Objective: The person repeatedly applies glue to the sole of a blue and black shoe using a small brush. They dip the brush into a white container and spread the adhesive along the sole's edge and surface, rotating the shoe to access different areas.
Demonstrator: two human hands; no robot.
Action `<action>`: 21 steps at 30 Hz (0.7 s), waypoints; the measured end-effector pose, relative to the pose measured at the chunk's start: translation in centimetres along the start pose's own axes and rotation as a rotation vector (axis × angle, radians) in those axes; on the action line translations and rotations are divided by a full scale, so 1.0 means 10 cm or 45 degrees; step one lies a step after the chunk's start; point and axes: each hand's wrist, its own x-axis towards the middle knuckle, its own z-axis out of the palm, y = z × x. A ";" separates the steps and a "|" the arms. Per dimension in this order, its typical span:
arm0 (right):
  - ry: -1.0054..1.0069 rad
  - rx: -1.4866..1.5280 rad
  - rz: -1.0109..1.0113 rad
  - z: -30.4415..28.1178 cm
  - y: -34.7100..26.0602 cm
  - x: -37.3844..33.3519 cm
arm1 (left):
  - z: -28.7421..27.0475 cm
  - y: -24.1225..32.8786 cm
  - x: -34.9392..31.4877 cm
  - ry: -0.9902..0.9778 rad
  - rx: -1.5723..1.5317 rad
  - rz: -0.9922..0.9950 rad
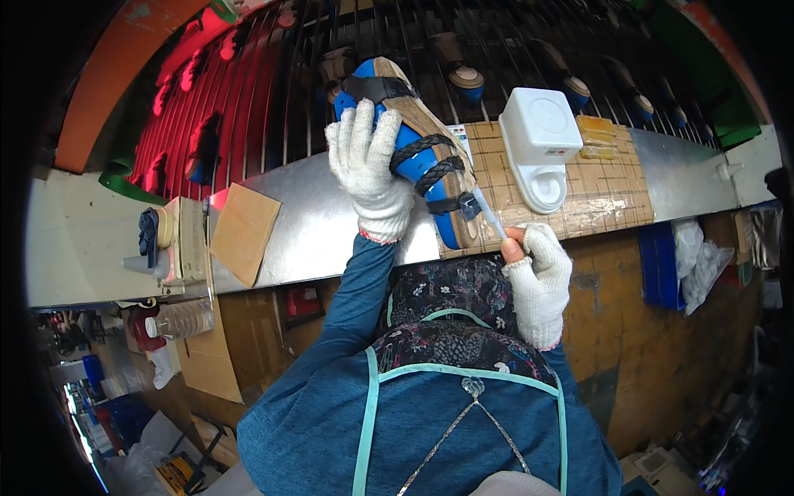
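My left hand (368, 161), in a white knitted glove, grips a sandal (428, 136) from its left side, fingers spread over it. The sandal has black braided straps and a brown sole edge, and sits on a blue last (405, 157). Held at a slant, it has its lower end near the bench edge. My right hand (538, 277), in a white glove with bare thumb and fingertip showing, pinches a slim white stick-like applicator (490, 217). The applicator's tip meets the sandal's side by the lowest strap; whether it has bristles I cannot make out.
A white plastic pot (542, 124) with a round opening stands on taped cardboard (600, 190), beside yellow blocks (597, 136). Beyond lies a barred rack (513, 50) carrying several sandals on lasts, red-lit at left. A brown board (246, 234) lies on the metal bench (302, 219).
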 end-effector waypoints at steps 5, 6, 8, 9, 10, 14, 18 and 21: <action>0.063 -0.064 0.025 0.04 -0.03 0.05 | -0.02 -0.01 -0.04 -0.016 0.007 0.015; 0.093 -0.096 -0.004 0.05 -0.02 0.08 | -0.02 -0.02 -0.04 -0.020 0.019 0.019; 0.133 -0.118 -0.053 0.10 -0.01 0.13 | -0.02 -0.04 -0.05 -0.027 0.016 0.021; 0.143 -0.152 -0.074 0.10 0.00 0.14 | -0.02 -0.04 -0.06 -0.035 0.019 0.023; 0.153 -0.180 -0.080 0.11 0.00 0.15 | -0.03 -0.05 -0.06 -0.034 0.012 0.020; 0.216 -0.336 -0.210 0.10 0.00 0.22 | -0.05 -0.06 -0.05 -0.042 -0.007 0.024; 0.228 -0.287 -0.235 0.10 0.01 0.27 | -0.05 -0.04 -0.02 -0.028 -0.019 -0.004; 0.165 -0.207 -0.235 0.09 0.04 0.30 | -0.04 -0.04 0.00 -0.017 -0.011 -0.002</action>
